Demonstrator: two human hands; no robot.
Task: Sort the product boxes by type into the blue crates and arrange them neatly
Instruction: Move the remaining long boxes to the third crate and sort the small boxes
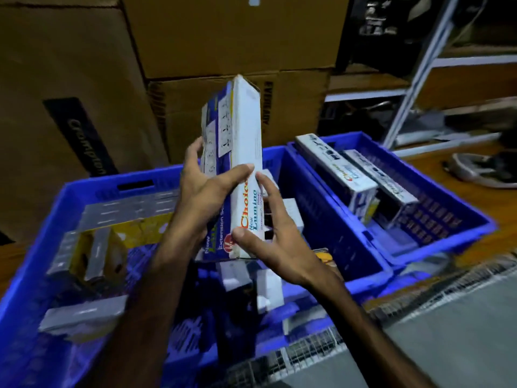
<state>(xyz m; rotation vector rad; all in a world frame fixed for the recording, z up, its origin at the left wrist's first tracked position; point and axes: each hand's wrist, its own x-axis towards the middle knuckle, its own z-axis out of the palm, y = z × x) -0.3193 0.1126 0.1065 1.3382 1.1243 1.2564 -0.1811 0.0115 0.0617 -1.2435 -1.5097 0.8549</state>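
I hold a long white and blue extension-socket box (237,152) upright above the large blue crate (92,189). My left hand (207,194) grips its lower left side, thumb across the front. My right hand (268,236) touches its lower right edge with spread fingers. Inside this crate lie grey and yellow boxes (95,247) on the left and small white boxes (251,278) under my hands. A second blue crate (447,197) at the right holds two matching long white boxes (344,169), leaning side by side.
Big brown cardboard cartons (84,79) are stacked right behind the crates. A metal shelf rack (419,79) stands at the back right. Shoes (484,169) lie on the wooden floor at far right. A grey woven mat (419,331) covers the near right.
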